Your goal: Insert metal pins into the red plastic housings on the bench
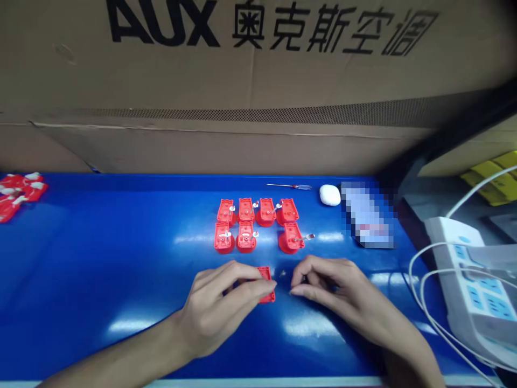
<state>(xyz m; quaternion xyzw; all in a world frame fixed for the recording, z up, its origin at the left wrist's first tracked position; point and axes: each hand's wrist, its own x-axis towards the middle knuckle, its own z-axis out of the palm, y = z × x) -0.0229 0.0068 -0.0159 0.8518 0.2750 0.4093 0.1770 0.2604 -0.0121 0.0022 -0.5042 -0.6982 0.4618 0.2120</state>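
Note:
My left hand (224, 302) is closed around a small red plastic housing (266, 288) on the blue table, its fingers hiding the housing's left part. To the right, my right hand (323, 280) has thumb and forefinger pinched together just above the table. A tiny thing may be at those fingertips, too small to name. Between the hands lies a tiny metallic piece (282, 274). Beyond them stand several similar red housings (245, 237) in two rows, most with a small white or metal part resting on or sticking out of them.
A screwdriver (297, 187), a white rounded case (330, 195) and a pixelated flat object (367, 215) lie at the back. More red parts (20, 191) are at far left. A white power strip (472, 275) with cables stands right. A cardboard box (242, 81) walls off the back.

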